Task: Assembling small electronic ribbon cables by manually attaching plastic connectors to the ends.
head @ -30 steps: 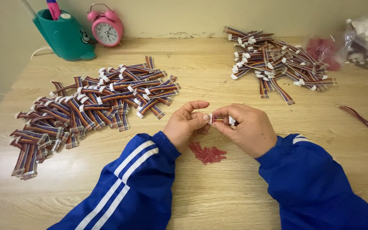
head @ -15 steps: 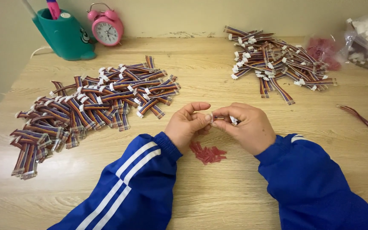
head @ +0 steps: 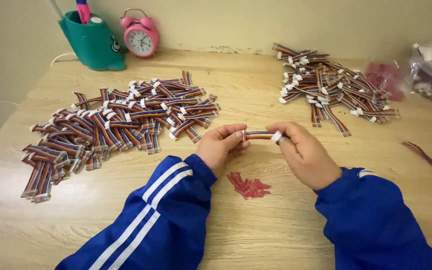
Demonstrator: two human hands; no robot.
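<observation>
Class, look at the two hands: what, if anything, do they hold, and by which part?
One short ribbon cable, stretched between both hands: left hand pinches its bare end, right hand pinches the end with the white connector.

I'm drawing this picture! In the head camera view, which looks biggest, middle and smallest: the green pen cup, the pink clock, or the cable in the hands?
1. Green pen cup, biggest.
2. Pink clock.
3. Cable held between the left hand and right hand, smallest, though it sits nearer the camera.

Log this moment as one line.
left hand: pinches cable end | right hand: pinches its white connector | cable: taut, above table | red bits: below hands
</observation>
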